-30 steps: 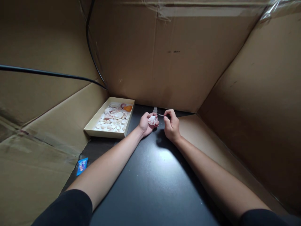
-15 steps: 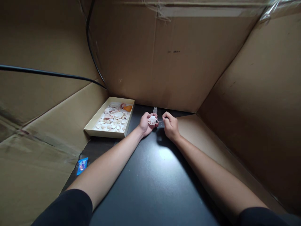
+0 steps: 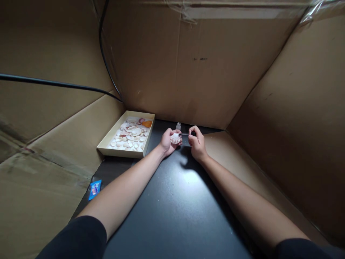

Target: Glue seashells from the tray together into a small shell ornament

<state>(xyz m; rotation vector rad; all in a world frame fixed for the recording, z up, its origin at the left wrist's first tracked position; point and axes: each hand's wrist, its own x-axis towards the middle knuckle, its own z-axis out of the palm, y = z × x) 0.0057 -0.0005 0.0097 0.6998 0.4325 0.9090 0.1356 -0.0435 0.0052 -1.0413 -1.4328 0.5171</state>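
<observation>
My left hand (image 3: 167,143) is closed around a fan-shaped scallop shell (image 3: 175,139), white with reddish-brown markings, its ribbed face turned up. From the right, my right hand (image 3: 198,146) pinches a thin brush-like stick (image 3: 184,134) with a dark tip. That tip is at the shell's upper right edge; whether it touches cannot be made out. Part of something dark shows between the right fingers. Just behind the left hand stands a small clear bottle (image 3: 178,126) without a cap, its lower part hidden by the fingers.
A cream box tray (image 3: 121,153) of several shells and an orange piece (image 3: 147,124) stands left of my hands. A blue packet (image 3: 95,189) lies by my left forearm. Cardboard walls (image 3: 205,86) enclose the black tabletop (image 3: 167,216); a black cable (image 3: 54,82) crosses at left.
My right hand has shifted slightly right and up, with its fingers more curled, and the stick now lies nearly level. The left hand and scallop shell stay almost where they were.
</observation>
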